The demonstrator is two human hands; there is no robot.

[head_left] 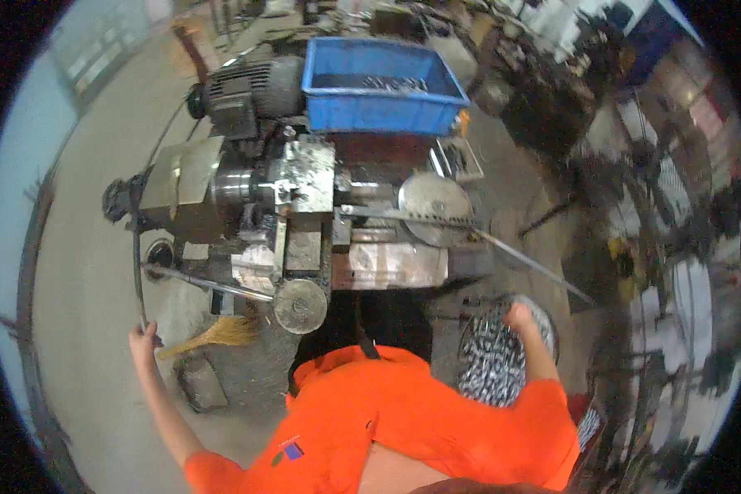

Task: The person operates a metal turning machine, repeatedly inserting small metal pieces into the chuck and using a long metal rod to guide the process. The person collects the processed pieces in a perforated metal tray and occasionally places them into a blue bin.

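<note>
My left hand (144,338) is closed round the lower end of a long dark lever (137,276), which runs up to the left end of a small lathe (181,185). At the right, my right hand (519,316) is over a round basin heaped with small shiny metal parts (492,354). Its fingers look curled together, but blur hides what is in them. The lathe's chuck (237,184) faces a metal tool block (306,174) in the middle. A round grey disc (300,306) sits at the lathe's front, joined to a metal rod (222,286).
A blue crate (383,111) with metal parts stands behind the lathe, beside a motor (255,86). A larger disc (434,202) and a slanting rod (539,267) stick out at the right. A straw broom (222,332) and a dark pan (199,384) lie at the left.
</note>
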